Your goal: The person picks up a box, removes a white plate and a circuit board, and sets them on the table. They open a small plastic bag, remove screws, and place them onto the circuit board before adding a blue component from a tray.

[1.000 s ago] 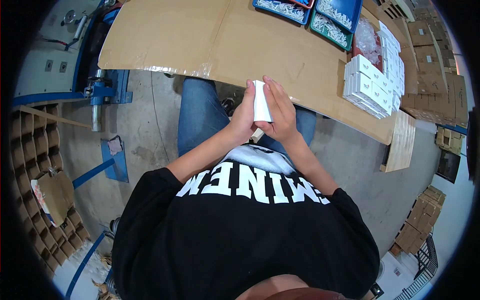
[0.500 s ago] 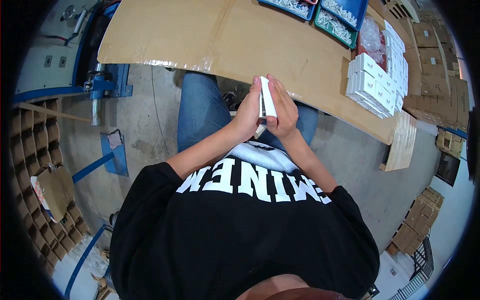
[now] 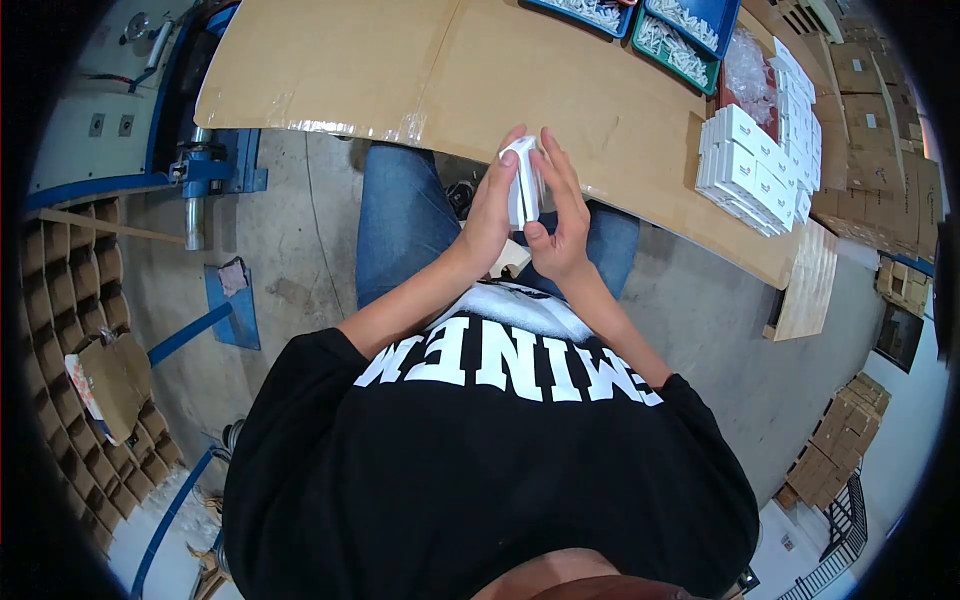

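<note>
A small white box (image 3: 522, 185) stands upright between my hands, above my lap and just off the table's front edge. My left hand (image 3: 487, 215) is wrapped along the box's left side, its thumb near the top. On the other side my right hand (image 3: 564, 215) has its fingers stretched upward and apart, with the palm turned to the box; whether it touches the box is hard to see. Below the hands, a whitish object (image 3: 511, 260) shows between my legs.
The cardboard-covered table (image 3: 520, 80) lies ahead. Stacked white boxes (image 3: 745, 170) stand at its right, near a blue tray (image 3: 700, 22) and a green tray (image 3: 673, 52) of small white pieces. A blue machine (image 3: 205, 165) is at the left.
The white box has turned and shifted slightly left with my left hand. My right hand's fingers have loosened from the box and spread.
</note>
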Tool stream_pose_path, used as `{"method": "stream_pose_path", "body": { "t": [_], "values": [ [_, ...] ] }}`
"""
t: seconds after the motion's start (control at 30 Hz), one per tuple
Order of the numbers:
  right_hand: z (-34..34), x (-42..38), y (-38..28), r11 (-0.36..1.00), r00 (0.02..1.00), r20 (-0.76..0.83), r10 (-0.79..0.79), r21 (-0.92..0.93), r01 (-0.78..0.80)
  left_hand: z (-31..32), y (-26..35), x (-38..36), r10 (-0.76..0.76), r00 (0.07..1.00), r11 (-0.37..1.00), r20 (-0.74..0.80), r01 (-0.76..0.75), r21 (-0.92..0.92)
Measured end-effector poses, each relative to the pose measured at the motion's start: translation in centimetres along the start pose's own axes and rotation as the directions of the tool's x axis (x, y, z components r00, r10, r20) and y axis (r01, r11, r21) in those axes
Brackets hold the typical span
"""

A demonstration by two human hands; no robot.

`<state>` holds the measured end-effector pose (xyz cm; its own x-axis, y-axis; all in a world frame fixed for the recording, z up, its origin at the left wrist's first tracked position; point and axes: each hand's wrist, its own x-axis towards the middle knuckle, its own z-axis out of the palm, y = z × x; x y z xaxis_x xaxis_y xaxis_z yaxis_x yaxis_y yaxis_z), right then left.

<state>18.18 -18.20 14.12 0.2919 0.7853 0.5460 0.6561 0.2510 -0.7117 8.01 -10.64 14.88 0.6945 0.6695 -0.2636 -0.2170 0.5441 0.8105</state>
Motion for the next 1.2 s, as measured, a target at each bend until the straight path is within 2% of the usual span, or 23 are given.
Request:
{"method": "stream_pose_path", "body": {
  "t": [0.03,0.07,0.13,0.27,0.33,0.43,0.53,0.73,0.83,1.03,1.17,1.2],
  "values": [
    [0.3,0.1,-0.5,0.995,0.996,-0.054,0.07,0.078,-0.066,-0.4,-0.1,0.2,0.121,0.992,0.987,0.045,-0.125,0.099],
    [0.6,-0.1,-0.6,0.995,0.996,-0.055,0.071,0.079,-0.067,-0.8,-0.2,0.0,0.12,0.992,0.987,0.045,-0.124,0.1],
    [1.0,-0.4,-0.9,0.983,0.982,-0.065,0.178,0.051,-0.175,-0.6,0.8,-0.5,0.199,0.972,0.977,0.128,-0.207,0.053],
    [1.6,-0.6,-1.6,0.985,0.984,-0.042,0.172,0.043,-0.17,0.1,0.6,-0.3,0.298,0.953,0.953,0.043,-0.3,0.035],
    [2.0,-0.7,-1.5,0.994,0.994,-0.025,0.102,-0.039,-0.103,-0.2,0.0,0.1,0.324,0.946,0.919,-0.019,-0.31,0.244],
    [2.0,-0.6,-1.7,0.996,0.998,-0.01,0.058,-0.074,-0.058,-0.3,-0.3,0.0,0.365,0.93,0.906,-0.043,-0.344,0.249],
    [2.1,-0.9,-1.7,0.996,0.999,-0.01,0.044,-0.082,-0.045,-0.5,-0.8,0.0,0.35,0.935,0.924,-0.049,-0.336,0.18],
    [2.1,-1.0,-1.6,0.997,0.998,-0.004,0.07,-0.03,-0.07,-1.1,-1.5,0.0,0.317,0.948,0.937,-0.031,-0.308,0.167],
    [2.0,-1.1,-1.5,0.997,0.997,-0.002,0.083,-0.005,-0.083,-1.4,-1.8,0.2,0.359,0.933,0.908,-0.023,-0.344,0.24],
    [1.7,-1.3,-1.3,0.993,0.994,0.017,0.104,0.06,-0.105,-1.5,-2.3,0.2,0.337,0.94,0.928,-0.046,-0.324,0.184],
    [1.8,-0.9,-1.7,0.985,0.99,0.031,0.139,0.096,-0.141,-1.4,-2.2,0.3,0.365,0.929,0.911,-0.055,-0.344,0.229],
    [1.9,-0.7,-1.7,0.986,0.99,0.03,0.137,0.096,-0.14,-1.4,-2.1,0.7,0.317,0.945,0.943,-0.076,-0.305,0.131]
  ]
}}
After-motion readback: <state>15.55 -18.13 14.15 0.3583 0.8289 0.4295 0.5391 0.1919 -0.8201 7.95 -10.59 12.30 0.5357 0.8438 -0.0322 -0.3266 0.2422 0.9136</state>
